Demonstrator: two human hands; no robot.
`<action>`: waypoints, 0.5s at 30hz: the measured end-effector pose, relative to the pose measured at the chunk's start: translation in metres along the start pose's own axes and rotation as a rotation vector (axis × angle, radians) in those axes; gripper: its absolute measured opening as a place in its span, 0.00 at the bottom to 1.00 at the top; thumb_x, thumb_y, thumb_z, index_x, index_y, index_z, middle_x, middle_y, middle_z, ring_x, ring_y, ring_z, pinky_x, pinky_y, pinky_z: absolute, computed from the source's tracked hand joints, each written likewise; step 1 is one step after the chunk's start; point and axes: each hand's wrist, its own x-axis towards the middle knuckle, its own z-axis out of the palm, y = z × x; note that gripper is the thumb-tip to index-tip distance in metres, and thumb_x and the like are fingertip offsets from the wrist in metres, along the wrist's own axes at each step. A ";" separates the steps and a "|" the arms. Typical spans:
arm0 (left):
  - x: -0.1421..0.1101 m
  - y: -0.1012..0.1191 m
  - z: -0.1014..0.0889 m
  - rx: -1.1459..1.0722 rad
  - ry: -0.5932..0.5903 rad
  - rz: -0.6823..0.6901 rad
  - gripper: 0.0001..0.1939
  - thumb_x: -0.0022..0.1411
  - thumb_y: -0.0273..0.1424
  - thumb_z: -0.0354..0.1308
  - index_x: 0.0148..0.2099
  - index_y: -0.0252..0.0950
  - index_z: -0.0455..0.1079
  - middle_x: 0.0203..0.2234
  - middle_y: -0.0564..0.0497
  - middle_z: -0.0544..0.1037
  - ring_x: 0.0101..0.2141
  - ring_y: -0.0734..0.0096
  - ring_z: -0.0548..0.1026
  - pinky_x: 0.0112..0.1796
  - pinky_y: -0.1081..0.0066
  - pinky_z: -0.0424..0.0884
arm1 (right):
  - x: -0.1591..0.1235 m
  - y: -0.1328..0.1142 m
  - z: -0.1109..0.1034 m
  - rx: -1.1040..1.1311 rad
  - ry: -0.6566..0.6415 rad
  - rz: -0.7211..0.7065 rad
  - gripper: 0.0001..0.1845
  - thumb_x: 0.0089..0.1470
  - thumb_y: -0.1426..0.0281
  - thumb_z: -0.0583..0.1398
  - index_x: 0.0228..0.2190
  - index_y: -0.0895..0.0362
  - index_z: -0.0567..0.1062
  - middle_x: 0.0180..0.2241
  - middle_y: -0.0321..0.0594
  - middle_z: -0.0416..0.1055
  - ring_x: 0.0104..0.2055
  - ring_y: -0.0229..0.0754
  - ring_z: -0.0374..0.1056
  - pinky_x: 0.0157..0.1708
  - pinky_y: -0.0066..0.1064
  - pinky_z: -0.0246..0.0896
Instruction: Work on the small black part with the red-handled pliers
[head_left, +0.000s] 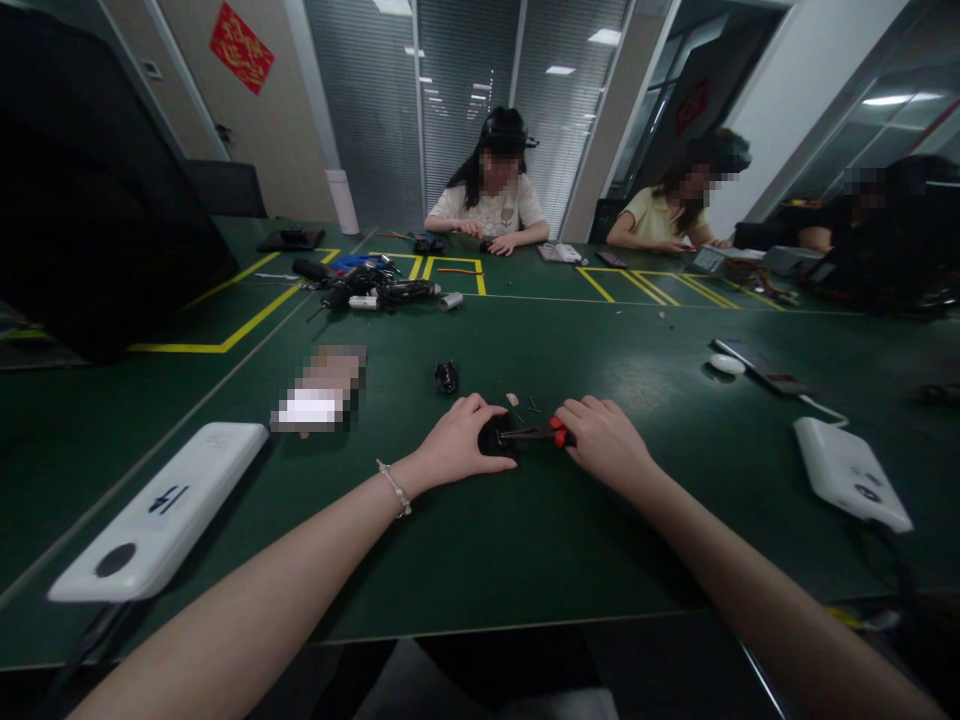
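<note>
My left hand point(466, 440) grips a small black plastic part point(495, 437) between thumb and fingers, low over the green table point(420, 570). A pair of red-handled pliers point(531, 433) is in my right hand point(600, 437), fingers wrapped round the handles. The jaws point left and reach onto the black part; whether they clamp anything is too small to tell. Just beyond my hands lie a few tiny loose pieces point(533, 404) and a pale chip point(512, 399). A glossy black lump point(446, 377) rests on the table farther off.
White power banks lie at left point(169, 510) and right point(853, 472), with cables. A blurred phone-like object point(321, 388) sits left. Behind it is a tangle of black cables point(367, 287). A dark monitor point(90, 190) stands at far left. Several people sit across the table.
</note>
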 end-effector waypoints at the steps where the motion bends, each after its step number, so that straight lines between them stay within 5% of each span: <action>1: 0.000 0.000 0.000 -0.003 -0.001 -0.002 0.33 0.46 0.48 0.59 0.53 0.41 0.59 0.41 0.48 0.63 0.41 0.59 0.65 0.39 0.61 0.65 | 0.000 0.000 0.000 0.004 0.000 0.001 0.14 0.41 0.73 0.58 0.35 0.58 0.70 0.37 0.42 0.68 0.37 0.45 0.60 0.35 0.36 0.53; 15: 0.000 0.001 0.000 0.012 0.010 0.003 0.33 0.46 0.48 0.59 0.53 0.41 0.59 0.40 0.48 0.64 0.40 0.59 0.65 0.39 0.61 0.65 | 0.000 0.000 0.003 0.044 0.002 0.008 0.14 0.42 0.72 0.57 0.35 0.58 0.69 0.37 0.43 0.68 0.38 0.45 0.60 0.37 0.36 0.53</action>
